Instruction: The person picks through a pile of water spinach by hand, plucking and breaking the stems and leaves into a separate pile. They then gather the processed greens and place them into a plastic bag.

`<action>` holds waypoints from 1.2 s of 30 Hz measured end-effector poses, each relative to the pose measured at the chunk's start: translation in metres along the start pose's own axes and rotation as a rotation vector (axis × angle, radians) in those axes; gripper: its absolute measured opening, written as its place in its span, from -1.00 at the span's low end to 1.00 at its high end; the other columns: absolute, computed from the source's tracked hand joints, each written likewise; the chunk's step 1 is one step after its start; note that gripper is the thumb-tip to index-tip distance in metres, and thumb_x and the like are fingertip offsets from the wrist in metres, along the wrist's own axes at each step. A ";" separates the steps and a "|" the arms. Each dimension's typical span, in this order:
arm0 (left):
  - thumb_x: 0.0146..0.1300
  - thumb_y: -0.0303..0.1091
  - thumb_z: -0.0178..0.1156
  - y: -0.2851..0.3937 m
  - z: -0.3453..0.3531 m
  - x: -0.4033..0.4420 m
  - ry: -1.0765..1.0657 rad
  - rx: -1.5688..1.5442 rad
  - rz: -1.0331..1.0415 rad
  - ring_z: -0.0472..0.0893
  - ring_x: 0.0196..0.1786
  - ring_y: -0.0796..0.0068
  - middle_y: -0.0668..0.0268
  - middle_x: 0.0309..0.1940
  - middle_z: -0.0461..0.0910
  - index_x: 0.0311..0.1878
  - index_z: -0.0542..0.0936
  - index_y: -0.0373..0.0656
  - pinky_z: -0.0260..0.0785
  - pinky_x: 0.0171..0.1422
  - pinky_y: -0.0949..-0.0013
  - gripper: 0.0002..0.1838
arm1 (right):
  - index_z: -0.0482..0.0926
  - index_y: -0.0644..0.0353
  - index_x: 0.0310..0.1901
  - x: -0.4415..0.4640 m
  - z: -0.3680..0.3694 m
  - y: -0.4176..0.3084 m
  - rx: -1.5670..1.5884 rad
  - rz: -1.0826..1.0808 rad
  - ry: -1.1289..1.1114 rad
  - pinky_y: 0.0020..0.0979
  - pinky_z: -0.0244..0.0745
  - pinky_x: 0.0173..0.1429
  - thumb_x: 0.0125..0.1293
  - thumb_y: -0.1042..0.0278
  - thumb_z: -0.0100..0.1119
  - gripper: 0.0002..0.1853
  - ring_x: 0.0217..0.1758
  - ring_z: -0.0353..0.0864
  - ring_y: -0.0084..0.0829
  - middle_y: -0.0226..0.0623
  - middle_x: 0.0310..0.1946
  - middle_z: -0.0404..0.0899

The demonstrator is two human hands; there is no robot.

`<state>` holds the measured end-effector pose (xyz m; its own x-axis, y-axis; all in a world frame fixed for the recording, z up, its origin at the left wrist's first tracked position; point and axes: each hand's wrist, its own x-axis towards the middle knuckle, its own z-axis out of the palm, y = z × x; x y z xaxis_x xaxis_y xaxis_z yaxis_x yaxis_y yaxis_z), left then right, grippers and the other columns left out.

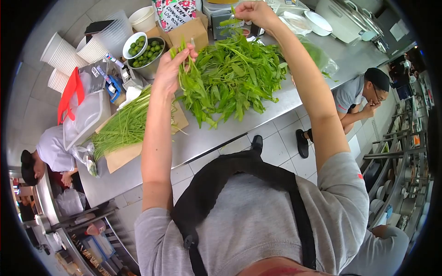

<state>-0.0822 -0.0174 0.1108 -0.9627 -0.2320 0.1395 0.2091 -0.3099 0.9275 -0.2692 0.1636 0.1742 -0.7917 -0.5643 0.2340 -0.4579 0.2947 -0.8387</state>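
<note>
My left hand [171,68] is closed around a bunch of leafy green stems [192,83], whose leaves hang down at the left side of the pile. Up at the top of the view, my right hand [258,13] pinches a small green leafy sprig [229,22] between thumb and fingers. Below and between both hands, a large heap of leafy greens [244,76] is spread on the steel table [193,145]. Left of my left forearm, long thin green stalks [129,124] lie on brown paper [122,157].
Small green citrus fruits fill a white bowl [137,46] and a metal bowl [154,69]. Stacked white cups [64,54], a clear tub [90,112] and a cardboard box [188,33] stand behind. One person [352,94] is at the right, another [55,147] at the left.
</note>
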 end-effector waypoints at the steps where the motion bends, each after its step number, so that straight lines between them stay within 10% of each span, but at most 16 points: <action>1: 0.17 -0.33 0.07 0.004 0.010 0.002 -0.017 0.002 0.025 0.45 -0.42 0.67 0.34 -0.44 0.52 -0.18 0.49 -0.24 0.21 -0.44 0.59 -0.78 | 0.56 0.20 -0.46 -0.004 -0.002 -0.007 0.091 -0.029 -0.003 -0.55 0.36 -0.36 -0.04 0.45 0.19 -0.93 -0.49 0.45 -0.63 -0.42 -0.58 0.53; 10: 0.07 -0.46 0.13 -0.008 0.062 0.061 0.136 0.248 0.321 0.39 -0.45 0.70 0.39 -0.46 0.53 -0.31 0.54 -0.26 0.23 -0.38 0.58 -0.88 | 0.55 0.19 -0.51 -0.026 0.013 -0.053 -0.113 -0.075 -0.095 -0.42 0.37 -0.43 -0.08 0.42 0.16 -0.93 -0.57 0.47 -0.47 -0.32 -0.64 0.51; 12: 0.05 -0.47 0.14 -0.012 0.059 0.067 0.153 0.296 0.340 0.39 -0.46 0.70 0.41 -0.48 0.52 -0.34 0.54 -0.25 0.23 -0.39 0.57 -0.90 | 0.51 0.28 -0.44 -0.023 0.021 -0.045 -0.024 -0.191 -0.134 -0.64 0.16 -0.73 0.08 0.49 0.12 -0.94 -0.76 0.24 -0.69 -0.45 -0.61 0.46; 13: 0.07 -0.45 0.13 -0.014 0.057 0.068 0.107 0.341 0.378 0.36 -0.49 0.73 0.42 -0.45 0.52 -0.28 0.52 -0.21 0.20 -0.44 0.61 -0.87 | 0.54 0.22 -0.41 -0.022 0.018 -0.043 -0.058 -0.173 -0.145 -0.60 0.36 -0.28 -0.04 0.43 0.20 -0.87 -0.47 0.49 -0.65 -0.44 -0.54 0.56; 17: 0.11 -0.40 0.11 0.002 0.052 0.057 -0.014 0.317 0.229 0.32 -0.52 0.81 0.47 -0.45 0.51 -0.22 0.49 -0.14 0.11 -0.50 0.69 -0.85 | 0.53 0.23 -0.46 -0.023 0.019 -0.038 -0.081 -0.277 -0.158 -0.58 0.36 -0.29 -0.02 0.41 0.19 -0.90 -0.47 0.50 -0.65 -0.46 -0.57 0.55; 20: 0.14 -0.36 0.09 0.012 0.046 0.050 -0.083 0.294 0.143 0.30 -0.52 0.81 0.49 -0.48 0.48 -0.21 0.48 -0.13 0.07 -0.51 0.69 -0.84 | 0.49 0.23 -0.49 -0.022 0.023 -0.033 0.108 -0.370 -0.245 -0.64 0.17 -0.74 0.06 0.49 0.12 -0.95 -0.79 0.27 -0.71 -0.49 -0.63 0.48; 26: 0.12 -0.34 0.11 0.006 0.002 0.033 0.026 0.582 -0.003 0.43 -0.42 0.62 0.35 -0.45 0.53 -0.32 0.51 -0.25 0.27 -0.30 0.49 -0.83 | 0.53 0.18 -0.42 -0.014 0.020 -0.016 -0.634 -0.429 0.015 -0.53 0.39 -0.56 0.07 0.42 0.08 -0.93 -0.56 0.55 -0.54 -0.31 -0.62 0.50; 30: 0.17 -0.33 0.05 0.005 -0.014 0.026 0.076 0.367 0.014 0.45 -0.37 0.60 0.36 -0.44 0.54 -0.27 0.49 -0.23 0.26 -0.30 0.50 -0.83 | 0.59 0.05 -0.38 -0.011 0.049 0.015 -0.510 -0.491 -0.269 -0.34 0.42 -0.21 -0.02 0.33 0.09 -0.85 -0.35 0.55 -0.26 -0.16 -0.44 0.55; 36: 0.22 -0.36 -0.03 0.008 -0.017 0.015 0.055 0.230 0.004 0.47 -0.33 0.59 0.37 -0.46 0.53 -0.23 0.42 -0.19 0.27 -0.28 0.49 -0.87 | 0.59 0.10 -0.32 -0.012 0.059 0.048 -1.443 -0.368 -0.380 -0.27 0.44 -0.15 0.05 0.37 -0.02 -0.80 -0.26 0.55 -0.22 -0.17 -0.34 0.56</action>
<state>-0.0925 -0.0387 0.1145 -0.9499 -0.2842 0.1298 0.1619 -0.0924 0.9825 -0.2582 0.1390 0.1018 -0.5062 -0.8624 -0.0083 -0.7661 0.4452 0.4636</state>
